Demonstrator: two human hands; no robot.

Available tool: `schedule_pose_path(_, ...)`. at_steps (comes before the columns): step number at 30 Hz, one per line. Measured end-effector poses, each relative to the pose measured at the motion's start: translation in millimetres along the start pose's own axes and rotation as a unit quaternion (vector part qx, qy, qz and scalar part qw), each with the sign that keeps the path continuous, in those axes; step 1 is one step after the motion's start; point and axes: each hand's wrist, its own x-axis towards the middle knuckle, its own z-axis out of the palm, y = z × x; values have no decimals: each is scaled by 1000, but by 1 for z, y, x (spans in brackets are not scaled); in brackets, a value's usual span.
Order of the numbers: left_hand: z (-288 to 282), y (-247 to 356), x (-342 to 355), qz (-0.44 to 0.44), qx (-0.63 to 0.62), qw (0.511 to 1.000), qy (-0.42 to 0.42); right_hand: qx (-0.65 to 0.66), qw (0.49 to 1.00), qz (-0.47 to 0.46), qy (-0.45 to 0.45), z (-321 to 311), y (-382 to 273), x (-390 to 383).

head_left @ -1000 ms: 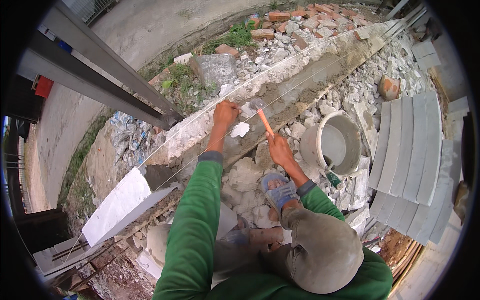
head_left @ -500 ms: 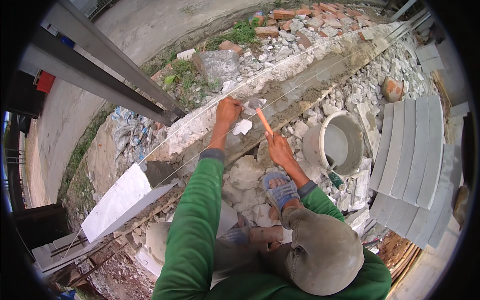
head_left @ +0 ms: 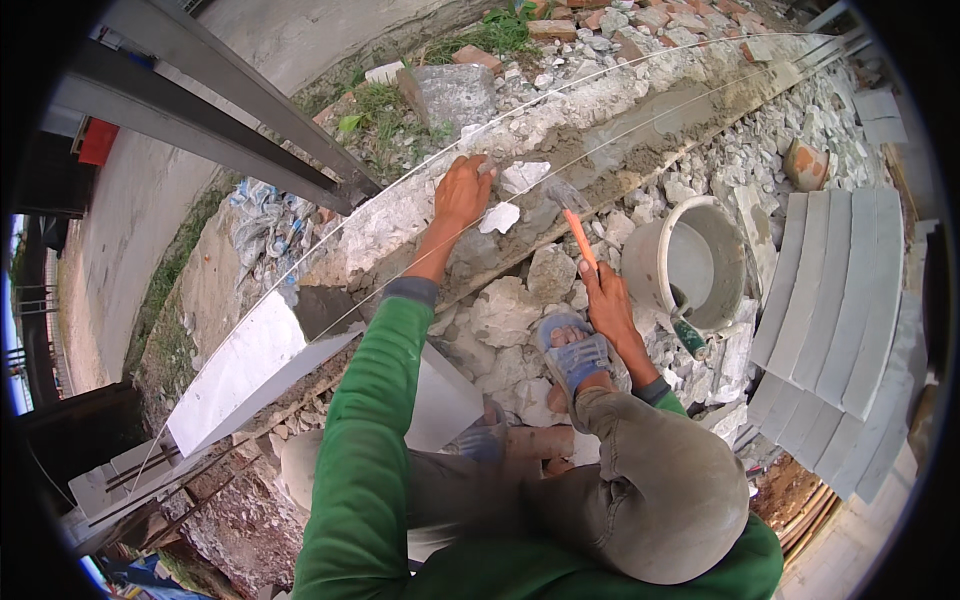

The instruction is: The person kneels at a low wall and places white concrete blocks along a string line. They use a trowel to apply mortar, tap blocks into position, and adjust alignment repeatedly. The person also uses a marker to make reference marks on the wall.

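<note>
My left hand [head_left: 463,192] is closed with a small grey stone chunk [head_left: 487,165] at its fingertips, over the rubble edge of the footing. My right hand [head_left: 609,301] grips the orange handle of a hammer [head_left: 580,236]. Its grey head, slightly blurred, hangs over the wet mortar bed [head_left: 650,130]. Between the hands lie two white broken pieces, an upper one [head_left: 525,177] and a lower one [head_left: 500,218]. Two taut strings run along the footing. A white block [head_left: 240,375] is set at its near left end.
A bucket [head_left: 668,268] stands right of my right hand, a green-handled trowel [head_left: 690,338] leaning inside. Farther right are stacked grey slabs [head_left: 835,290] and a clay pot [head_left: 806,165]. Steel posts [head_left: 270,130] rise at the left. Broken rubble surrounds my sandalled feet.
The hammer head has lifted away from the white pieces and swung right with my right hand. My left hand has moved off the upper white piece, a stone chunk now at its fingertips.
</note>
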Motion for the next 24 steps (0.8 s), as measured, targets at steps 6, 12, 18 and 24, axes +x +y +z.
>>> schedule_pose_path(6, -36, 43, -110, 259, 121, 956, -67, -98, 994, 29, 25, -19, 42, -65)
schedule_pose_path(12, -106, 38, -196, 100, 57, 722, -683, -107, 987, 105, 58, -14, 79, -96)
schedule_pose_path(18, -150, 2, -239, -32, -126, 821, -556, -205, 966, 148, 58, 7, 108, -100)
schedule_pose_path(24, -157, 1, -278, -157, -266, 862, -402, -216, 969, 87, 76, 13, 123, -103)
